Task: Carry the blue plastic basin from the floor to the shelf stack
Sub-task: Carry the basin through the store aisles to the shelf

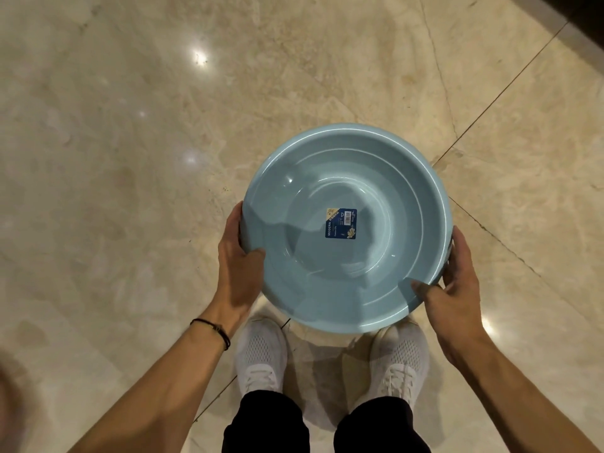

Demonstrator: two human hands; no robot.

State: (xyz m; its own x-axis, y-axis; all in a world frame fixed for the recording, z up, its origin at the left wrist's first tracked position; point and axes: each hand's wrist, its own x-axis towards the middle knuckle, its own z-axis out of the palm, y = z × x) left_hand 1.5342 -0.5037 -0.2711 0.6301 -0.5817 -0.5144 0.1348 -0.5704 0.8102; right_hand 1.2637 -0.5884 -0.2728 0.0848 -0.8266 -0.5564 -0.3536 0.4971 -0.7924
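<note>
A round light-blue plastic basin point(385, 178) with a dark blue label at its bottom is held above the floor, in front of my feet. My left hand point(237, 266) grips its left rim, thumb over the inside wall and fingers under the outside. On the right rim my right hand point(454, 289) grips the same way, thumb inside. The basin is empty. No shelf is in view.
Polished beige marble floor point(130, 158) spreads all around, with dark tile seams running to the right. My two white sneakers point(261, 358) stand just below the basin. A dark edge, perhaps furniture or a wall base point(581, 18), sits at the top right corner.
</note>
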